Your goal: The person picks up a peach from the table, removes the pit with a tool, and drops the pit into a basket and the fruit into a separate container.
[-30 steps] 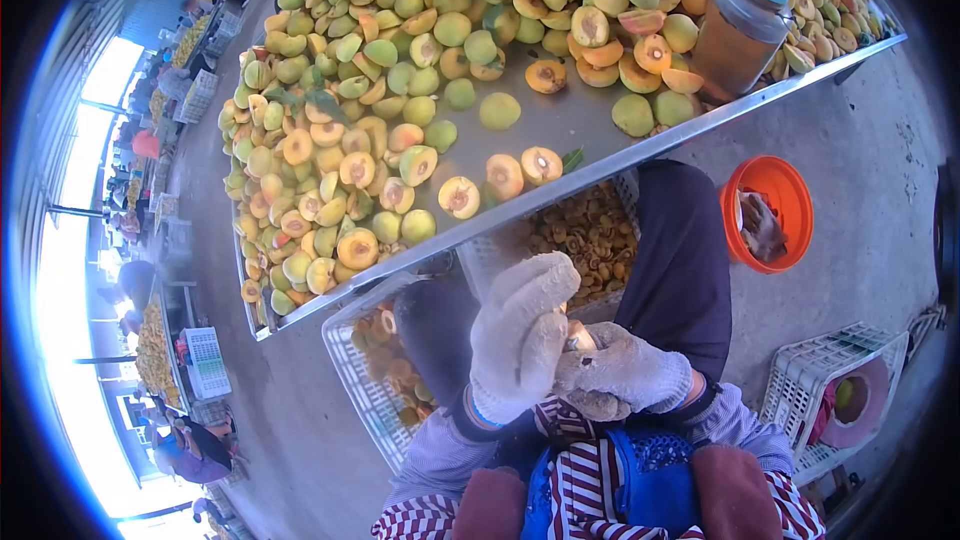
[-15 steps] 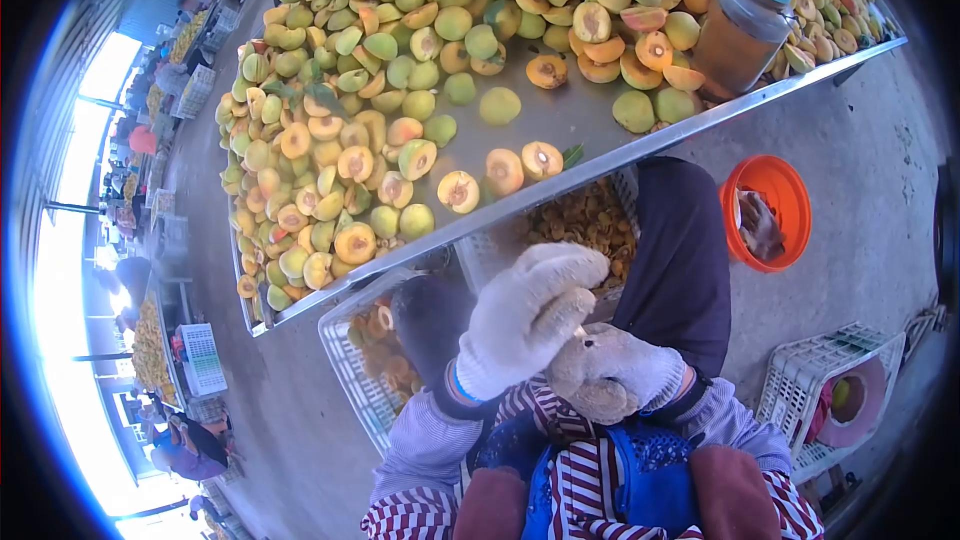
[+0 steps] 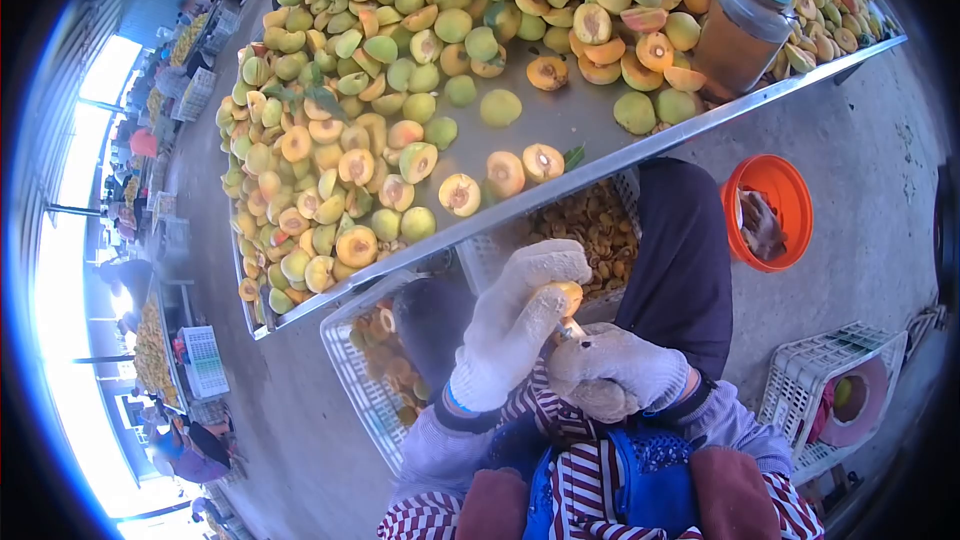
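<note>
The left hand (image 3: pixel 520 325), in a thick white glove, is closed around a peach half (image 3: pixel 566 293). The fingers wrap over it, and only its yellow edge peeks out. The right hand (image 3: pixel 615 375), also gloved, is curled tight just below. It seems to grip a little tool (image 3: pixel 569 331), and a shiny tip shows at the top of the fist. The tip is too small to tell what kind of tool it is. To do this step well, I think the left hand should hold the fruit firm but not squash it, since it looks soft. The tool should go in slow and turn away from the left fingers, because a glove may not stop a sharp tip. It also helps to hold both hands over the crate (image 3: pixel 590 230) under the table's near edge, so bits fall in there and not on the floor. The peach half sits in the left hand's fingertips, right above the right fist, and it touches or almost touches the tool's tip. It is off the table (image 3: pixel 560 130), in the air in front of the near edge. The big pile of peaches (image 3: pixel 400 60) lies well apart, toward the far side.
</note>
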The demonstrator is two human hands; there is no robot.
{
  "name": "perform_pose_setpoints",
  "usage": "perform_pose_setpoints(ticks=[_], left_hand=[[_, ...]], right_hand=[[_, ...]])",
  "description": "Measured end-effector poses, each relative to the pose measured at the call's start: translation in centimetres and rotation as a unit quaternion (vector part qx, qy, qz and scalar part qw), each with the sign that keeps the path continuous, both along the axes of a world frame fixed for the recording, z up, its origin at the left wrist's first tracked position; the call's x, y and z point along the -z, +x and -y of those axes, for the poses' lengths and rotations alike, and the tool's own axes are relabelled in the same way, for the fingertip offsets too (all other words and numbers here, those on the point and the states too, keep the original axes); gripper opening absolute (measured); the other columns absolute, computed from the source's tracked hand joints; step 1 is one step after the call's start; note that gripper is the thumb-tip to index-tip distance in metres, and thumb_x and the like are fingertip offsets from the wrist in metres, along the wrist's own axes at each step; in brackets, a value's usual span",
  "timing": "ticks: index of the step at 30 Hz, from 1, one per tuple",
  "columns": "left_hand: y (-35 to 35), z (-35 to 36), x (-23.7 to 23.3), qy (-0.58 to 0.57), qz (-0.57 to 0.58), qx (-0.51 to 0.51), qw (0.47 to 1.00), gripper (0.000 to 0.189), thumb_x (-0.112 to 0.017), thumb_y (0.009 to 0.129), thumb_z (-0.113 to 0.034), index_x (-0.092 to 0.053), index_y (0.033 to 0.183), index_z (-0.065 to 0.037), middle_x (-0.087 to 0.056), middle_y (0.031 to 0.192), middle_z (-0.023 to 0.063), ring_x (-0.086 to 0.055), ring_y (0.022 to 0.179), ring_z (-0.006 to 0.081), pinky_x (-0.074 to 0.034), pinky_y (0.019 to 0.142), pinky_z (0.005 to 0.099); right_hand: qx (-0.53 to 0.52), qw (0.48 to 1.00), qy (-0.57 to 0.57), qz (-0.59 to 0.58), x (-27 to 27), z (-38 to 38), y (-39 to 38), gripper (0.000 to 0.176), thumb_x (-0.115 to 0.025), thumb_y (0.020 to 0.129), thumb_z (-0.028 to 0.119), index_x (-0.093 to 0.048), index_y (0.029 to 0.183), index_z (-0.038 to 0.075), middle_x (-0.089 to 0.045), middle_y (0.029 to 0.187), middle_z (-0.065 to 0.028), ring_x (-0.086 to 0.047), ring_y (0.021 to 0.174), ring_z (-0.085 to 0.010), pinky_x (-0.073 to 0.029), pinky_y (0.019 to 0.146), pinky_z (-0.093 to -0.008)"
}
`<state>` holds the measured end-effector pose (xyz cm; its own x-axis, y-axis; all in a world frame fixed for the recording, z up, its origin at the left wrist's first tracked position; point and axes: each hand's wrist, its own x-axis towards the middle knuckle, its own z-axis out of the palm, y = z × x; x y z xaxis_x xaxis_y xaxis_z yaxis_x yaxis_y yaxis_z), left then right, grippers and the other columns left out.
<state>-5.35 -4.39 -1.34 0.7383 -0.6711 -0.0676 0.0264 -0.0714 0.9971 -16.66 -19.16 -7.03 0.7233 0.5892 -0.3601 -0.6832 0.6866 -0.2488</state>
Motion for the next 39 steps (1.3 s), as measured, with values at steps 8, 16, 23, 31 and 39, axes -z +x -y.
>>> perform_pose_setpoints(ticks=[8, 16, 23, 31, 39], left_hand=[[-0.1, -0.7, 2.3, -0.063, -0.107, 0.013, 0.992, 0.025, -0.059, 0.097, -0.015, -0.066, 0.113, 0.003, -0.066, 0.110, 0.0139, -0.066, 0.097, 0.0197, -0.052, 0.086, 0.0331], [-1.0, -0.3, 2.8, -0.138, -0.041, 0.046, 0.988, 0.034, -0.063, 0.098, -0.028, -0.068, 0.108, 0.004, -0.066, 0.107, 0.0165, -0.067, 0.095, 0.0243, -0.053, 0.084, 0.0347], [-2.8, 0.5, 2.0, -0.240, -0.203, -0.054, 0.948, 0.043, -0.061, 0.099, -0.038, -0.064, 0.107, 0.005, -0.066, 0.104, 0.0186, -0.069, 0.085, 0.0263, -0.056, 0.078, 0.0368], [-3.1, -0.3, 1.0, -0.202, -0.286, -0.096, 0.932, 0.046, -0.057, 0.101, -0.043, -0.061, 0.109, 0.003, -0.067, 0.099, 0.0179, -0.068, 0.083, 0.0263, -0.055, 0.075, 0.0365], [-2.0, -2.1, -0.4, -0.218, -0.381, -0.125, 0.890, 0.042, -0.054, 0.103, -0.041, -0.062, 0.108, 0.000, -0.068, 0.096, 0.0129, -0.068, 0.079, 0.0212, -0.056, 0.073, 0.0326]], right_hand=[[0.081, 0.995, -0.039, -0.044, 0.5, -2.1, -1.4, 0.028, -0.070, 0.094, 0.026, -0.062, 0.104, 0.001, -0.064, 0.082, -0.0066, -0.060, 0.056, -0.0135, -0.049, 0.047, -0.0274], [0.046, 0.981, 0.183, -0.051, 2.7, -1.9, -2.5, 0.033, -0.068, 0.095, 0.021, -0.060, 0.116, -0.002, -0.065, 0.094, -0.0073, -0.066, 0.074, -0.0156, -0.054, 0.061, -0.0268], [0.070, 0.978, 0.177, -0.081, 1.9, -1.8, -2.8, 0.037, -0.072, 0.091, 0.016, -0.061, 0.121, -0.002, -0.068, 0.106, -0.0123, -0.070, 0.091, -0.0229, -0.058, 0.080, -0.0365], [0.055, 0.981, 0.167, -0.081, 1.9, -2.0, -2.8, 0.036, -0.074, 0.088, 0.016, -0.063, 0.118, -0.002, -0.069, 0.106, -0.0125, -0.070, 0.093, -0.0245, -0.058, 0.082, -0.0371], [-0.022, 0.985, 0.169, -0.017, 5.0, -2.4, -3.2, 0.038, -0.070, 0.091, 0.012, -0.059, 0.125, -0.001, -0.065, 0.116, -0.0136, -0.067, 0.103, -0.0235, -0.057, 0.085, -0.0338]])
